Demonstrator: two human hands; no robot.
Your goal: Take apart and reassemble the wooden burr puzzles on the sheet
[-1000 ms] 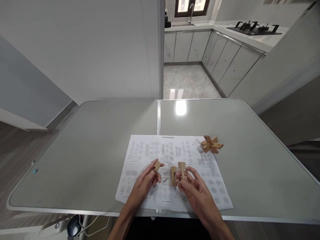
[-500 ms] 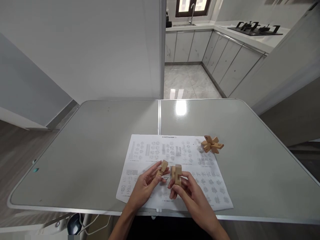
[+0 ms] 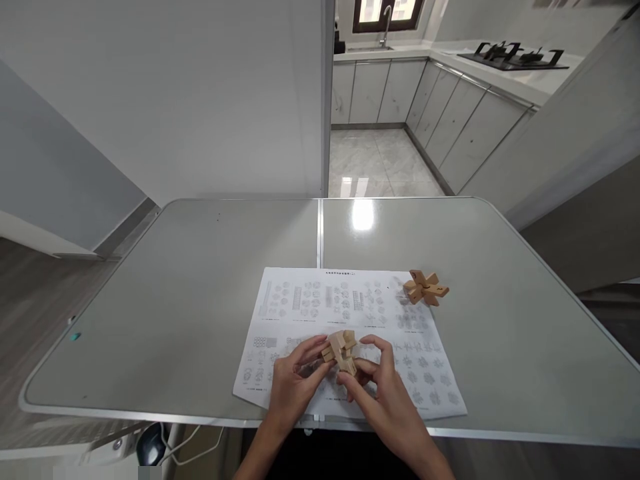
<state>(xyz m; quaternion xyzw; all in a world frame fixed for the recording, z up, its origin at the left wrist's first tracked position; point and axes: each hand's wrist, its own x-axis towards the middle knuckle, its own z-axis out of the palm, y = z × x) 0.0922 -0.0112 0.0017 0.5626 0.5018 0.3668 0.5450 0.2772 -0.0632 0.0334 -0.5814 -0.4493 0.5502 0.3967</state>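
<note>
Over the printed sheet, my left hand (image 3: pixel 295 380) pinches the left side of a cluster of pale notched wooden puzzle pieces (image 3: pixel 342 351). These pieces sit together at crossing angles. On their lower right, my right hand (image 3: pixel 383 393) grips with the thumb in front and fingers behind, while its index finger arches up and apart from the wood. How far the pieces interlock I cannot tell. Beneath both hands lies the white sheet (image 3: pixel 370 327), covered with small diagrams. A browner, star-shaped wooden burr puzzle (image 3: pixel 425 288) with marks on its ends rests at the sheet's upper right corner.
The grey folding table (image 3: pixel 200 307) has a metal rim and a centre seam (image 3: pixel 320 233). A small teal object (image 3: pixel 75 337) lies by its left edge. White cables (image 3: pixel 187 447) and a dark rounded object (image 3: pixel 150 445) are below the front edge. A kitchen is beyond.
My hands have brought their separate wooden pieces together into one cluster. The right index finger has lifted off the wood. The star-shaped puzzle and sheet stay put.
</note>
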